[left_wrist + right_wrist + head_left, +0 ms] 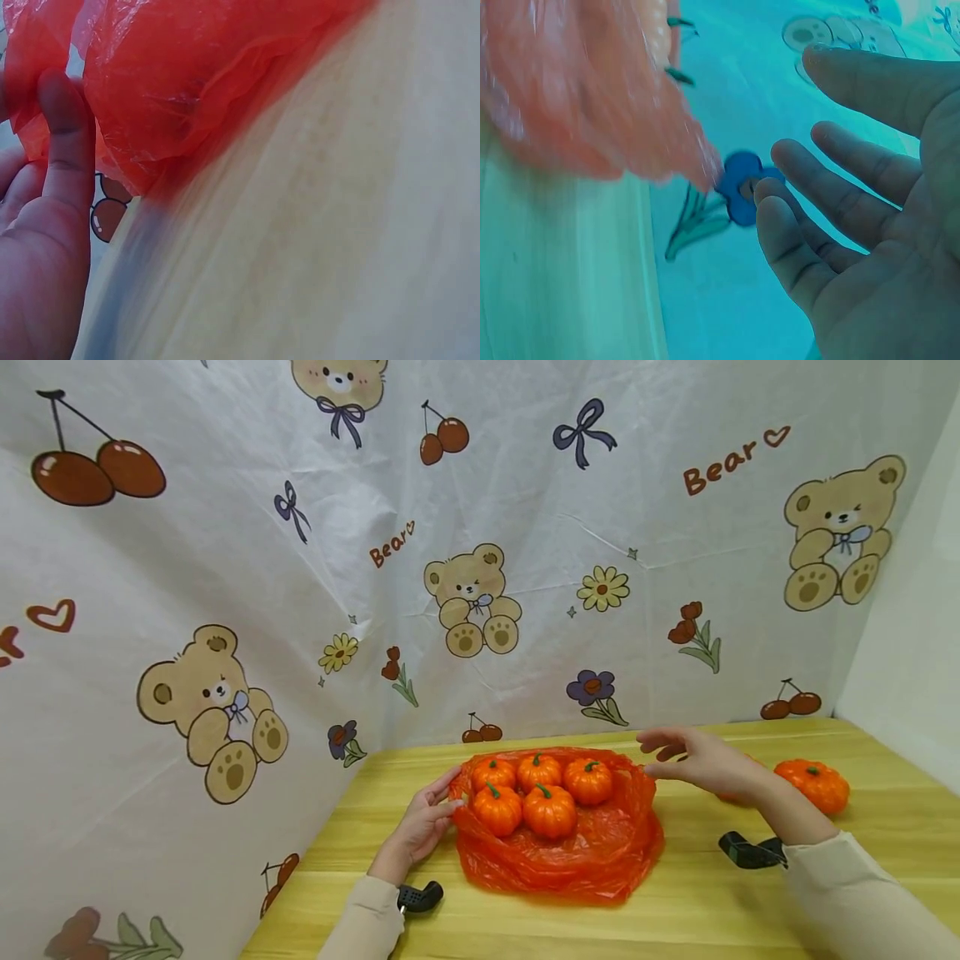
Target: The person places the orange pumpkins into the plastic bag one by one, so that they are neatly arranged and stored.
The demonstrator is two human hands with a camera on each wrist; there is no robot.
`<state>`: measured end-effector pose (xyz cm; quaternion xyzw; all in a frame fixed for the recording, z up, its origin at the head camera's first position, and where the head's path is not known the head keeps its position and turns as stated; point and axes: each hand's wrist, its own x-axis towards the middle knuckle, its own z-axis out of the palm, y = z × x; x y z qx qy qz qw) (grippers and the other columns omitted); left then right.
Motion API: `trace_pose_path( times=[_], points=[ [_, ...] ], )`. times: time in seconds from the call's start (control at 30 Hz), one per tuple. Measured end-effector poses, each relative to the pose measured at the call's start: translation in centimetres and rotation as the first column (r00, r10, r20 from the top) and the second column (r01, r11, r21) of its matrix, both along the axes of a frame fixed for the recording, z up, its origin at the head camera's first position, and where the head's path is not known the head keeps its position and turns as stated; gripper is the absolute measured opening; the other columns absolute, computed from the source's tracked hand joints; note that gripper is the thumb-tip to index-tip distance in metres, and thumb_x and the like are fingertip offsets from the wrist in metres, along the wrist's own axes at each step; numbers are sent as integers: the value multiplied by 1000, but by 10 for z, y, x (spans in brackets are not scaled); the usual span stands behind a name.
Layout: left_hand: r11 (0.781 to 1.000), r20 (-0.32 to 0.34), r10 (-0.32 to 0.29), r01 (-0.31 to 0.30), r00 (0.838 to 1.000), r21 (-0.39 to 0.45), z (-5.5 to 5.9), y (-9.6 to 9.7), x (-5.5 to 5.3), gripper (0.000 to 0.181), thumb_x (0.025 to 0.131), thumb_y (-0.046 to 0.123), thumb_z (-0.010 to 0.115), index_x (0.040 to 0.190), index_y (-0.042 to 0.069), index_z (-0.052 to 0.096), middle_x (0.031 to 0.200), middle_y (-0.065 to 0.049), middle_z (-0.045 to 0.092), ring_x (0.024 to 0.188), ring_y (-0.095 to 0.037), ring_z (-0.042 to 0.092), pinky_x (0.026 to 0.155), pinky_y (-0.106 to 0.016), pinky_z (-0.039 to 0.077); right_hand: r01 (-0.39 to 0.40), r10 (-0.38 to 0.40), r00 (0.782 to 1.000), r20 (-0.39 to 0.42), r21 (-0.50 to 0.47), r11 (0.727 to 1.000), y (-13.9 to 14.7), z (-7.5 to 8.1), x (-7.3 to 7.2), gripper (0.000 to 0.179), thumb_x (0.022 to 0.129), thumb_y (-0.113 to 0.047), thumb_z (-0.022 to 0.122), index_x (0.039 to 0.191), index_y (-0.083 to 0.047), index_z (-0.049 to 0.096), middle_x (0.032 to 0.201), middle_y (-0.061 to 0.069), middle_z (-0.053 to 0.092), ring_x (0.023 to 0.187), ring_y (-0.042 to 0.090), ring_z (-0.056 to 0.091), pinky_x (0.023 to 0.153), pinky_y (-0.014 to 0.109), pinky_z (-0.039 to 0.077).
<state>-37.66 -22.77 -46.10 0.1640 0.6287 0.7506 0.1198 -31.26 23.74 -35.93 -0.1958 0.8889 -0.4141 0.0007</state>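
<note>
A red plastic bag [555, 868] lies on the table with its mouth spread wide. Several small orange pumpkins [550, 812] with green stems sit inside it, grouped toward its left and back. My left hand [422, 827] pinches the bag's left rim between thumb and fingers; the left wrist view shows the thumb [66, 127] against the red film. Off the bag's right rim, my right hand [693, 758] hovers with nothing in it. Its fingers are loosely spread in the right wrist view, apart from the bag [577, 90].
To the right of the bag stands another orange pumpkin [813, 785], and one more is mostly hidden behind my right wrist. The wood-grain table [690, 902] ends at a pale curtain [525, 693] printed with bears, cherries and flowers. A dark wrist-camera mount [750, 850] hangs under the right forearm.
</note>
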Motion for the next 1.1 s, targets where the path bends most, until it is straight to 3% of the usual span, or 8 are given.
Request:
trace_pose_path(
  times=[0.27,0.47,0.57,0.7,0.83,0.93,1.03,1.1],
  points=[
    [1000,5,18,-18,1000,0,4,0,-1,72,99,-5,57,164,10,28,170,-18,24,143,-27,47,102,-28,56,43,-37,996,-82,73,996,36,-2,-1,57,98,-30,71,143,0,55,135,23,63,120,42,60,94,54,58],
    [1000,10,3,-3,1000,-3,5,0,0,73,100,-5,57,164,10,26,170,-18,22,149,-34,38,103,-27,55,81,-73,991,-108,73,994,62,-7,0,54,99,-28,70,144,-2,54,137,24,61,123,44,58,89,36,58],
    [1000,13,7,-7,1000,-3,5,1,0,73,100,-6,57,164,10,27,170,-18,23,148,-33,40,102,-27,55,103,-94,986,-138,62,993,75,-8,2,53,98,-27,71,143,-3,56,137,23,62,118,17,62,84,24,57],
    [1000,13,14,-14,1000,6,2,1,0,72,100,-6,57,163,10,29,169,-18,24,142,-28,47,101,-26,56,154,-139,975,-172,74,985,94,-10,4,54,96,-29,74,142,-6,58,136,14,64,105,-16,48,82,17,52],
    [1000,-4,6,-6,1000,4,1,0,-1,72,100,-5,57,164,8,27,169,-21,23,139,-24,50,100,-26,56,181,-159,968,-195,97,979,113,-12,3,54,96,-27,74,142,-6,57,131,-1,63,119,18,61,81,14,49],
    [1000,1,10,-10,1000,2,2,0,-1,73,100,-5,58,164,9,27,169,-20,24,138,-22,51,100,-26,56,212,-184,959,-217,113,971,127,-14,3,53,96,-28,74,141,-8,57,128,-10,61,122,43,56,80,9,46],
    [1000,21,17,-17,1000,13,2,0,-2,72,99,-5,58,163,11,30,169,-17,27,137,-21,52,99,-26,57,249,-222,952,-210,113,962,141,-18,3,54,95,-31,74,141,-8,56,127,-8,63,123,46,53,77,8,46],
    [1000,19,10,-10,1000,14,2,-1,-2,72,99,-6,58,163,11,29,168,-18,27,138,-23,51,99,-25,57,265,-243,953,-178,109,958,149,-21,3,59,97,-32,73,144,-4,52,133,5,64,126,49,49,87,23,54]
  ],
)
